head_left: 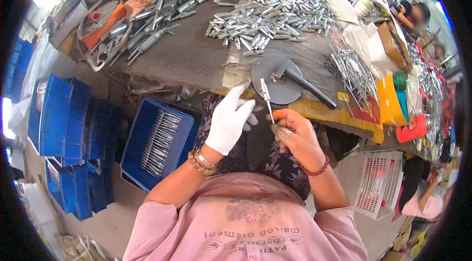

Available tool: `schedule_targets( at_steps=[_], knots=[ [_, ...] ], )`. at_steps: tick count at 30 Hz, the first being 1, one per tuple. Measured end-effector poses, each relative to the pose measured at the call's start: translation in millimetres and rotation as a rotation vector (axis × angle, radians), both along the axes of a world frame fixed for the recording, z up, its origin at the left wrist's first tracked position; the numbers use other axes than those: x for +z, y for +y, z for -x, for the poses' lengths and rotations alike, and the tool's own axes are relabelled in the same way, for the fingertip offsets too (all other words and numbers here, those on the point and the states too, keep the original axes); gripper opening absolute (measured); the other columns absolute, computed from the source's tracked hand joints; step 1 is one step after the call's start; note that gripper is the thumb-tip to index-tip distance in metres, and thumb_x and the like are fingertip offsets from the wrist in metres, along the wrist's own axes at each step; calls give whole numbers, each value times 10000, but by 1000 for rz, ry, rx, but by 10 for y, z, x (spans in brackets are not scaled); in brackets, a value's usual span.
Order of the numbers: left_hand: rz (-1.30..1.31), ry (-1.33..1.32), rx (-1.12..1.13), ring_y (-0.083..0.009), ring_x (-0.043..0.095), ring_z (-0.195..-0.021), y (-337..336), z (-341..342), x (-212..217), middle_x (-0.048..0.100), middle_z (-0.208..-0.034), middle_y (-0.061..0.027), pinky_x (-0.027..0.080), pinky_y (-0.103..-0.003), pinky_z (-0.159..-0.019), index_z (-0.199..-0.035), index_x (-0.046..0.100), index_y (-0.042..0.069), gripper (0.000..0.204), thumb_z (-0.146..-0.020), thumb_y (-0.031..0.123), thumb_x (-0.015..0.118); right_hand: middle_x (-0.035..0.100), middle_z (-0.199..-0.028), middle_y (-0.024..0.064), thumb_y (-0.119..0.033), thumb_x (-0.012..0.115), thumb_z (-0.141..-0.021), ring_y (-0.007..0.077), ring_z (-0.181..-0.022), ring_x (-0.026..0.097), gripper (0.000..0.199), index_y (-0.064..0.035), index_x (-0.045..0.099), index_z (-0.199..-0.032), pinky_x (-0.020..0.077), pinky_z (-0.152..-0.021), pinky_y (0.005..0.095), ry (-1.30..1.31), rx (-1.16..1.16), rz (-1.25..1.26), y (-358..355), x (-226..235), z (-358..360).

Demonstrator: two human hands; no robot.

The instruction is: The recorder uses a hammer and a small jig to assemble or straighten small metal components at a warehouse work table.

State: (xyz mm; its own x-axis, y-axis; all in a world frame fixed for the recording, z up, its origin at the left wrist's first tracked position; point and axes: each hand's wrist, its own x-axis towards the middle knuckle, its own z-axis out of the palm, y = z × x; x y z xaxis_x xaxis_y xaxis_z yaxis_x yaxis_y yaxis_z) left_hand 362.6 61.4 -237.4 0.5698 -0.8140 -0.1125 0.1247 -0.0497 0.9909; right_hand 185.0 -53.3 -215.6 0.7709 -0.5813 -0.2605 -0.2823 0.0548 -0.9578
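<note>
My right hand [298,135], with coverings on some fingertips, pinches the lower end of a thin metal rod. A silver cylindrical piece [266,94] sits at the rod's upper end, tilted slightly to the left. To its left, my left hand [227,122] in a white glove has its fingers apart and holds nothing. Just beyond both hands lies a round grey disc [291,95] at the table's near edge. A hammer [310,87] rests with its head on the disc and its handle pointing right.
Small silver metal parts [275,12] are heaped across the table's far side. Thin rods [351,71] lie at the right. A blue bin [185,133] of metal rods stands left of my lap, beside stacked blue bins [56,118]. A white crate [366,184] stands at right.
</note>
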Motion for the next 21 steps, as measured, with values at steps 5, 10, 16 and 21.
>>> schedule_targets(
  at_steps=[5,10,16,21],
  knots=[
    [14,88,35,-97,658,-706,-64,153,-18,781,-1012,-83,528,-245,-609,-1638,450,51,594,-1080,152,628,621,-817,-4,37,657,-980,48,-652,554,285,5,668,-1263,466,-569,245,-22,-14,-51,85,-38,89],
    [-3,93,61,-74,628,-739,29,161,-3,750,-1021,-47,497,-229,-619,-1652,436,68,653,-1056,188,673,623,-815,2,76,668,-950,61,-663,559,320,3,668,-1261,463,-571,255,15,13,9,208,-61,20],
    [45,129,85,-58,600,-703,96,94,-78,732,-963,-27,475,-218,-587,-1593,476,51,702,-980,190,789,670,-822,10,100,693,-931,64,-684,587,356,-15,688,-1268,482,-594,249,3,39,130,337,-111,-57],
    [-74,-100,300,-84,609,-746,686,-275,-149,736,-1000,-4,504,-245,-633,-1606,473,103,741,-964,208,829,742,-1000,48,55,688,-984,106,-777,679,389,-89,721,-1343,545,-689,256,-67,-17,495,222,-83,-124]
  ],
)
